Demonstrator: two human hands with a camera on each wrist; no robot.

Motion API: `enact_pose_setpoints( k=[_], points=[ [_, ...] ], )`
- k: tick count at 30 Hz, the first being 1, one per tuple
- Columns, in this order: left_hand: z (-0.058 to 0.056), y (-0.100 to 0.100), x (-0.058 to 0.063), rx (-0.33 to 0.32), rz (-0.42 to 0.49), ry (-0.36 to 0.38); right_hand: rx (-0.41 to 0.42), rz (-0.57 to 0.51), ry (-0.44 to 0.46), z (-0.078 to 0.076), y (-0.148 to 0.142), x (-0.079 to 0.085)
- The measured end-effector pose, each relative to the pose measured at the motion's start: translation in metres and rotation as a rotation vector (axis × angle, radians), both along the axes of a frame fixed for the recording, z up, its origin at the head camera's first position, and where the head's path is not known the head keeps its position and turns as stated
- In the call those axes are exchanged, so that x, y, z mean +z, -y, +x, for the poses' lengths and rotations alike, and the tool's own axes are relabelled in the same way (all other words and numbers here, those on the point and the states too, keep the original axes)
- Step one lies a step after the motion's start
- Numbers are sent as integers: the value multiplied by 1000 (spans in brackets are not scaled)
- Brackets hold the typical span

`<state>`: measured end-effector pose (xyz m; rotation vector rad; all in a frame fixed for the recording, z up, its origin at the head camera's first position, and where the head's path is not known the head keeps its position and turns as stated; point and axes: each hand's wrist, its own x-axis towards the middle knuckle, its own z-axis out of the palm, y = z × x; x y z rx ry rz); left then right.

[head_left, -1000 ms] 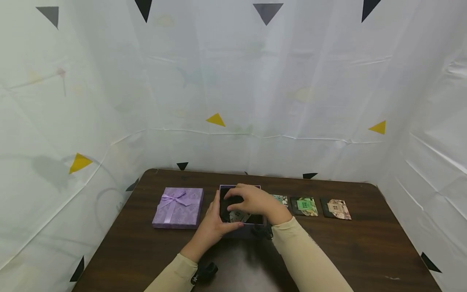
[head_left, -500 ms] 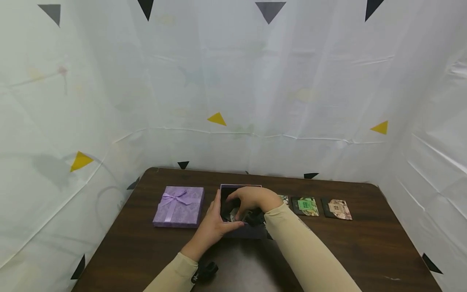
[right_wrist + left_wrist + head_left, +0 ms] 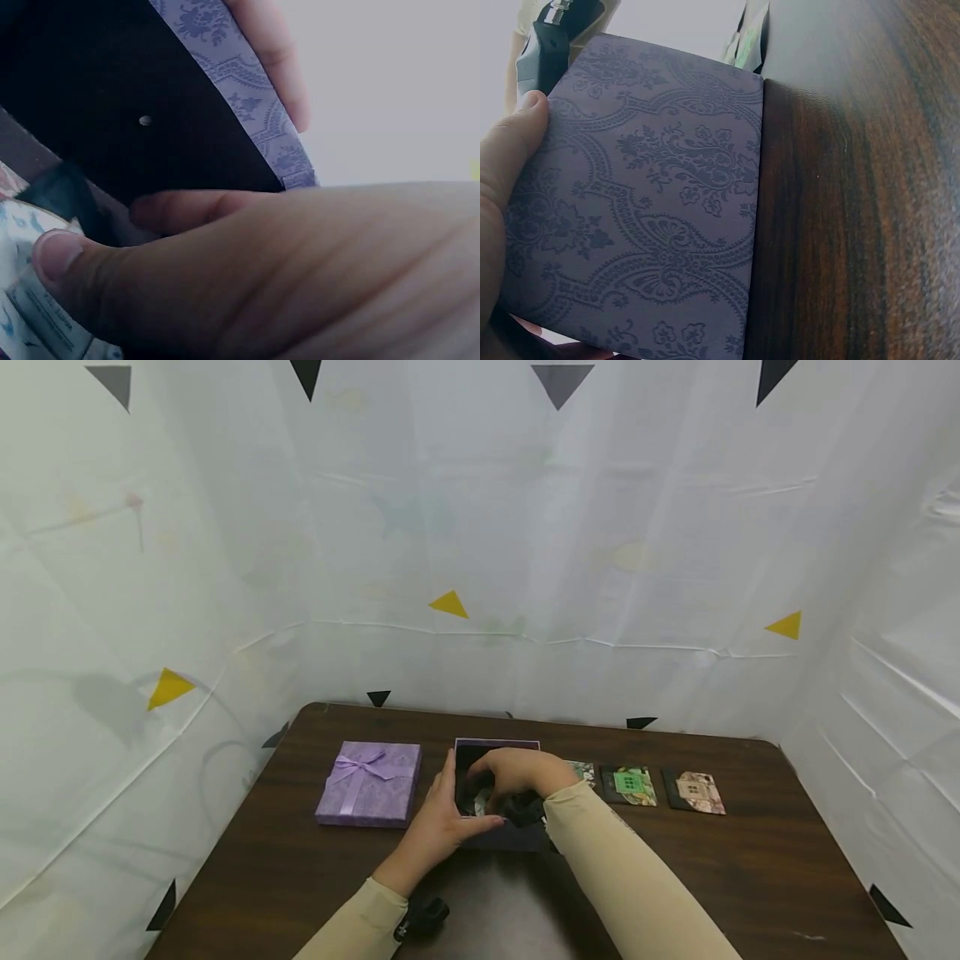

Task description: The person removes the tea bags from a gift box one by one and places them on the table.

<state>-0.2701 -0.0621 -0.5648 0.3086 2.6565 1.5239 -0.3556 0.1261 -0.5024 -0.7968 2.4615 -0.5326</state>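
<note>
A purple patterned gift box (image 3: 641, 187) stands lidless on the table, its inside dark. My left hand (image 3: 435, 828) holds its near left corner, thumb (image 3: 525, 131) at the top edge of the near wall and fingers along the left side. My right hand (image 3: 513, 772) reaches down into the box with bent fingers. In the right wrist view its thumb (image 3: 64, 259) lies against a small packet (image 3: 30, 300) with a white and blue floral print and a pale label. A finger (image 3: 195, 210) extends beside it; the remaining fingers are hidden.
The purple lid (image 3: 367, 785) with a ribbon bow lies left of the box. To the right, a green-labelled packet (image 3: 628, 785) and a beige-labelled packet (image 3: 693, 791) lie in a row, with another packet (image 3: 583, 772) partly behind the right arm. White curtains enclose the brown table (image 3: 750, 860).
My right hand has lowered into the box, its wrist shifting slightly left and covering more of the packet inside. The left hand keeps its hold on the corner.
</note>
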Motion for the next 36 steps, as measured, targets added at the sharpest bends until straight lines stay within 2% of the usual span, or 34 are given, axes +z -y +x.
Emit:
enact_pose_setpoints(
  k=[6,13,21,30,36],
  points=[
    [0,1,-2,-5,7,1,-9,5,-4,-1,1,-2],
    [0,1,-2,-3,-2,-8,38,4,14,-1,1,-5],
    [0,0,-3,9,-24,-3,42,41,43,1,-1,-8],
    [-1,-1,-1,11,-36,3,76,111,0,-1,0,-9],
    [-2,-1,-1,4,-35,20,41,168,-20,1,-1,-5]
  ],
)
